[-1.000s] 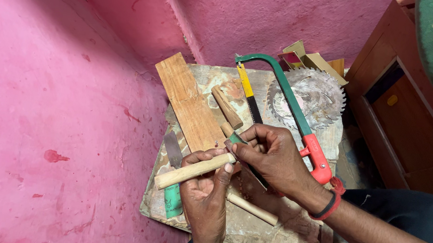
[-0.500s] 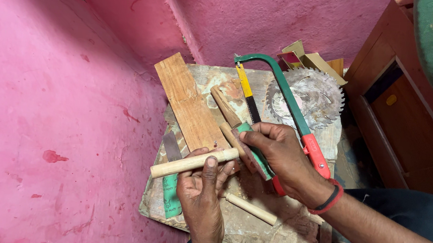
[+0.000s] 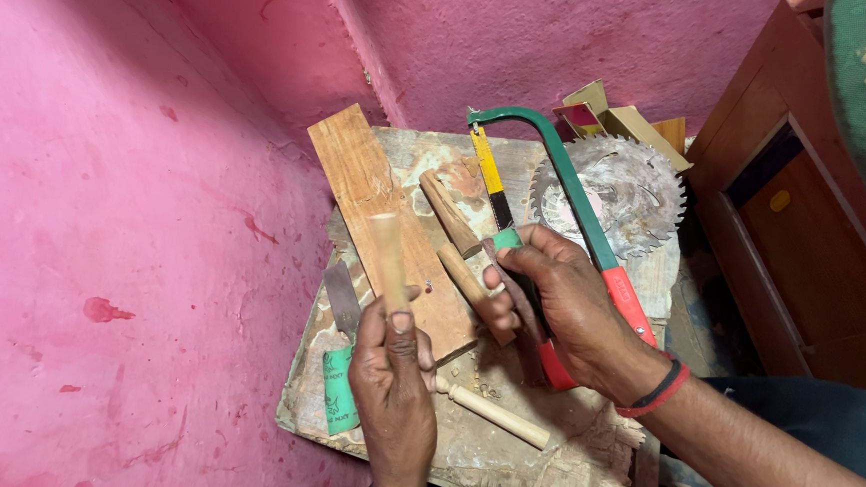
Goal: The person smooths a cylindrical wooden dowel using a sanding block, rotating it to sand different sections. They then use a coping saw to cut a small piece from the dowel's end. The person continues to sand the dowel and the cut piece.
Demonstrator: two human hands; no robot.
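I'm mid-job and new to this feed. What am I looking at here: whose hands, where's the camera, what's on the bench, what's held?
There is no machine here: one camera worn on a person's head looks down at their own bare hands. The left hand holds a pale wooden dowel pointing away. The right hand grips a green-framed hacksaw by its red handle. On the worn work board lie a wooden plank, a circular saw blade, a second dowel, a green-handled tool and short brown wooden pieces.

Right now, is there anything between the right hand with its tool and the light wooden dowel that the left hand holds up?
Nothing visible. The left hand holds the dowel upright over the plank; the right hand grips a tool beside it, with only a bare gap between.
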